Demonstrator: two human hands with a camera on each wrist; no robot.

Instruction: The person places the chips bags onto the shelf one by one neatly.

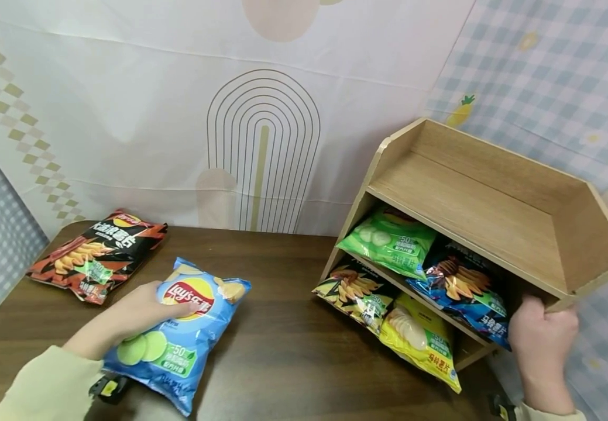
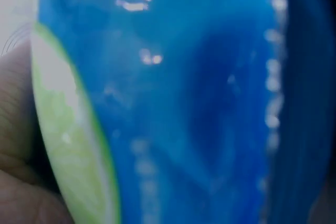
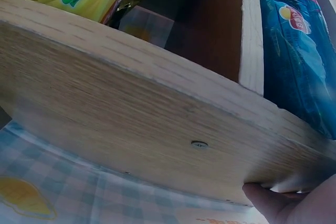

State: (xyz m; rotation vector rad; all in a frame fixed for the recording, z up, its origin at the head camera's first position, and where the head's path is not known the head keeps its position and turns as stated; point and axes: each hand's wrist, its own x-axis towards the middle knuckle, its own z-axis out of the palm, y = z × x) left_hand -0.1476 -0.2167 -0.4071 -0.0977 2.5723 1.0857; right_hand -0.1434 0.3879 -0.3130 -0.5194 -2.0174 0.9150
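A blue Lay's chip bag [image 1: 198, 339] with lime slices on its front is in my left hand [image 1: 143, 310], which grips it by its left side above the table. In the left wrist view the bag [image 2: 157, 103] fills most of the picture, with part of the hand at the left edge. My right hand [image 1: 543, 330] holds the right side panel of a wooden shelf [image 1: 483, 187]. The right wrist view shows that hand [image 3: 299, 203] against the panel's outer face [image 3: 131, 114].
The shelf's upper level holds a green chip bag [image 1: 390, 240] and a dark blue one [image 1: 464, 283]. Below are a black-and-yellow bag [image 1: 356, 292] and a yellow bag [image 1: 422, 339], jutting out. A black-and-red bag [image 1: 100, 254] lies on the wooden table [image 1: 277, 327] at left.
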